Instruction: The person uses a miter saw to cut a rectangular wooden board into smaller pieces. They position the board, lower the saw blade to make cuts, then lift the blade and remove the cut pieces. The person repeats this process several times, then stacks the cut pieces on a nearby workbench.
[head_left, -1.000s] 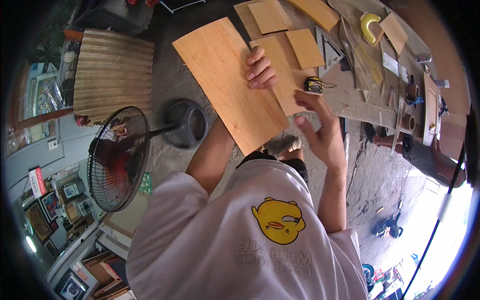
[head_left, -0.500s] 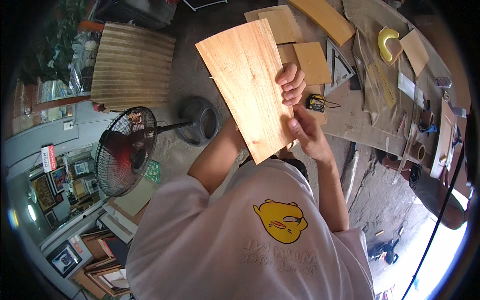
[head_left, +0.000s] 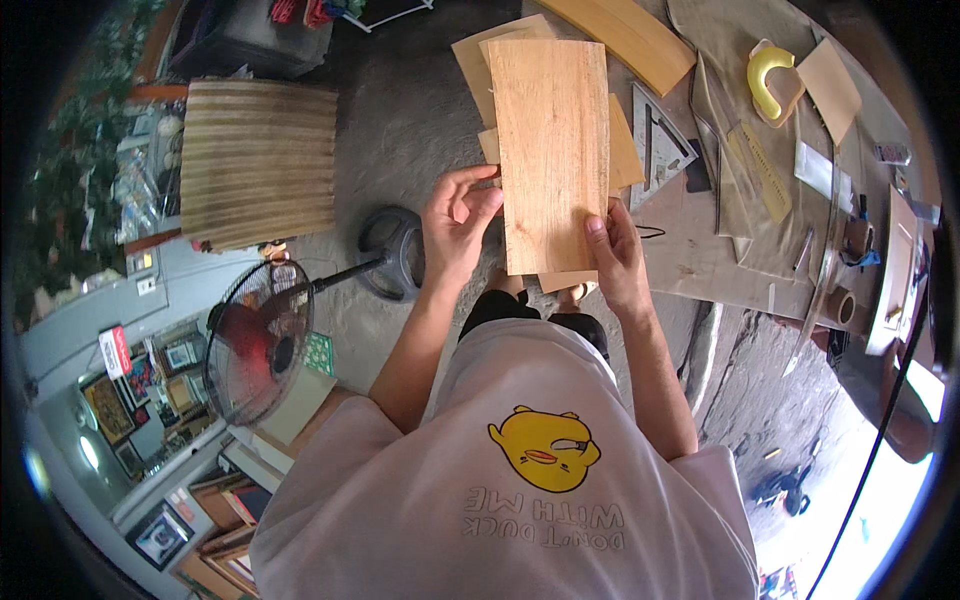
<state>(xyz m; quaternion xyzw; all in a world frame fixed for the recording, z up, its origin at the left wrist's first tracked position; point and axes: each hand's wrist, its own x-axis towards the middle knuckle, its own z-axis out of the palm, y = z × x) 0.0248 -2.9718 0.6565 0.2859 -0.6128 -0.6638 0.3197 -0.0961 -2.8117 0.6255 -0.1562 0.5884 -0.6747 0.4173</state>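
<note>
A rectangular wooden board (head_left: 553, 150) with light grain is held up before me, its long sides running away from me. My right hand (head_left: 622, 262) grips its near right corner, thumb on the upper face and fingers underneath. At the board's left edge is my left hand (head_left: 460, 222), its thumb and fingertips closed in against that edge. Part of those fingertips is hidden at the edge. Beneath and beyond the board lie thin wooden panels (head_left: 475, 75), mostly covered by it.
The workbench at right bears a white triangular square (head_left: 655, 150), a yellow curved piece (head_left: 765, 85), a yellow ruler (head_left: 760, 172) and a tape roll (head_left: 838, 303). A standing fan (head_left: 262, 345) is at left, near a corrugated sheet (head_left: 260, 165). Picture frames (head_left: 160, 537) lean at lower left.
The board has turned from a tilt to nearly straight and come lower. My left hand has moved from behind it, fingers over its right edge, to its left edge. My right hand stays near the corner.
</note>
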